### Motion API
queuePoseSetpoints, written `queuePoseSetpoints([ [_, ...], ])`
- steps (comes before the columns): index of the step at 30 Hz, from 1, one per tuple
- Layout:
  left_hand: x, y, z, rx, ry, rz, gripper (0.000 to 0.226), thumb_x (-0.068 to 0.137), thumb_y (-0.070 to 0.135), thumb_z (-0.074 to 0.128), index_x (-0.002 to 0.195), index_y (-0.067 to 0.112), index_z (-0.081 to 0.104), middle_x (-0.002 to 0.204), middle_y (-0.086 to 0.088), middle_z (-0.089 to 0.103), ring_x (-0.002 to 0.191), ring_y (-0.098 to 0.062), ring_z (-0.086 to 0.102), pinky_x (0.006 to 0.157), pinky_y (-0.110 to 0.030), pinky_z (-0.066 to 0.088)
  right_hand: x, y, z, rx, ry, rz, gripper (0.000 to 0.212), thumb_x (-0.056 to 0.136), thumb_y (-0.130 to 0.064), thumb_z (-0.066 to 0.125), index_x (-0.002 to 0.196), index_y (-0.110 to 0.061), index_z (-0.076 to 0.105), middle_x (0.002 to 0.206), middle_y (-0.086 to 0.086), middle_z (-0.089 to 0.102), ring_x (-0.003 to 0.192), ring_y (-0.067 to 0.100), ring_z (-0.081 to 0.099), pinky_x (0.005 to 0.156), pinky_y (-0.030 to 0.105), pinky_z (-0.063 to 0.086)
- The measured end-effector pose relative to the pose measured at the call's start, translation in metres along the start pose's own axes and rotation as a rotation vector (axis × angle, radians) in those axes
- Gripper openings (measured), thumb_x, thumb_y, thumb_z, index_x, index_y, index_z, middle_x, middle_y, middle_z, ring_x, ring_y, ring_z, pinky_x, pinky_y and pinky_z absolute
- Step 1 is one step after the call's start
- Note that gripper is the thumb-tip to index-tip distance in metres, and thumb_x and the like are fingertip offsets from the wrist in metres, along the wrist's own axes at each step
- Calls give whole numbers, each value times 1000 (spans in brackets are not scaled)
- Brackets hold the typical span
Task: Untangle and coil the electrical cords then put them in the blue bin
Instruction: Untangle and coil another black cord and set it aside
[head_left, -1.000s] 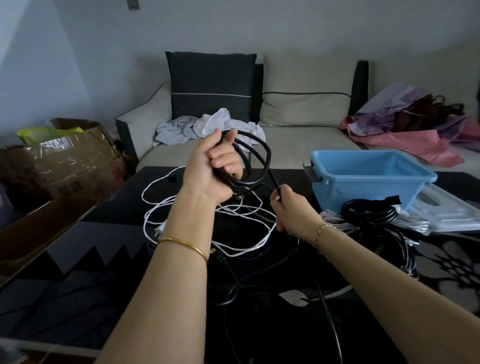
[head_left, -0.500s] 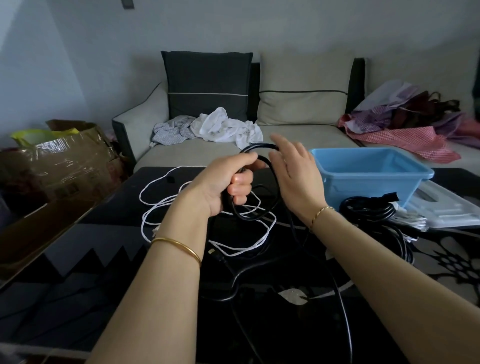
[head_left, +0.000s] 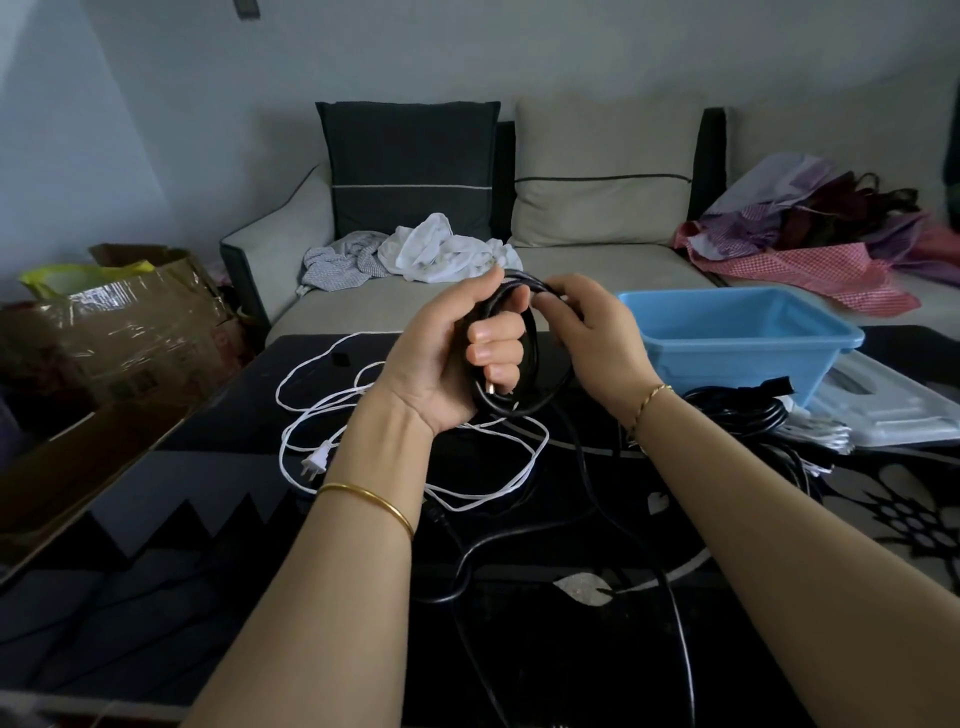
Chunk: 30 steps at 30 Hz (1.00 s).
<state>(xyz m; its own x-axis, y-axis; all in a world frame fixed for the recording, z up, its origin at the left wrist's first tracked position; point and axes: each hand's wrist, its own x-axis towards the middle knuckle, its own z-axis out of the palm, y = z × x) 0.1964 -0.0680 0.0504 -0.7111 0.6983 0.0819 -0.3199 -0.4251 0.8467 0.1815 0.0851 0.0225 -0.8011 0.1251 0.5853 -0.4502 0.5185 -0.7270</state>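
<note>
Up close, table (head_left: 208, 545): dark and glossy with a pale flower pattern; both forearms reach out over it.
Loose tail: the free end of the black cord (head_left: 532, 364) drops from the hands and snakes across the tabletop towards the near edge.
Wrists: a plain gold bangle (head_left: 374, 499) on the left, a thin gold bracelet (head_left: 652, 395) on the right.
Left hand (head_left: 447, 358): palm turned inward, fingers curled through the coiled part of the black cord and closed round the loops, thumb lying along the top.
Right hand (head_left: 592, 348): fingers bent together, tips pinching the top strand of the coil just beside the left thumb.
Coil's place: held in the air above the table, left of the blue bin (head_left: 727, 358) and outside it.
White cord (head_left: 317, 460): sprawled in loose loops on the table below the hands, plug lying to the left.
Black bundle (head_left: 737, 415): another dark cord heaped on the table against the bin's near wall.
White lid (head_left: 883, 410): flat on the table, right of the bin.
Cardboard box (head_left: 130, 332): taped, off the table's left side.
Sofa (head_left: 597, 275): beyond the table, with a dark cushion (head_left: 410, 166), a beige cushion (head_left: 602, 171), crumpled clothes (head_left: 441, 249) and a pink checked heap (head_left: 810, 260).
</note>
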Motion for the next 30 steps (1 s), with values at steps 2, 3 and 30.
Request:
queuePoseSetpoints([
  [2,1,-2,0,-51,-34,11,20,88,32,42,89,13,50,41,10,37,33,-2,37,37,-13,36,2,-1,0,51,-12,35,15,95,-24,53,92,-11,62,60,-11,47,56,1,44,56,12,34],
  [3,2,-2,0,-58,-42,18,18,89,30,41,88,14,49,40,10,37,31,-2,38,36,-13,36,2,-1,0,78,-18,52,14,94,-25,54,90,-13,61,59,-11,46,54,0,43,55,12,34],
  [30,6,-5,11,100,25,-126,15,84,28,48,78,16,44,37,11,29,27,-2,28,31,-14,28,1,4,2,319,283,220,32,93,-34,56,81,-5,58,64,-4,43,55,2,36,50,10,32],
])
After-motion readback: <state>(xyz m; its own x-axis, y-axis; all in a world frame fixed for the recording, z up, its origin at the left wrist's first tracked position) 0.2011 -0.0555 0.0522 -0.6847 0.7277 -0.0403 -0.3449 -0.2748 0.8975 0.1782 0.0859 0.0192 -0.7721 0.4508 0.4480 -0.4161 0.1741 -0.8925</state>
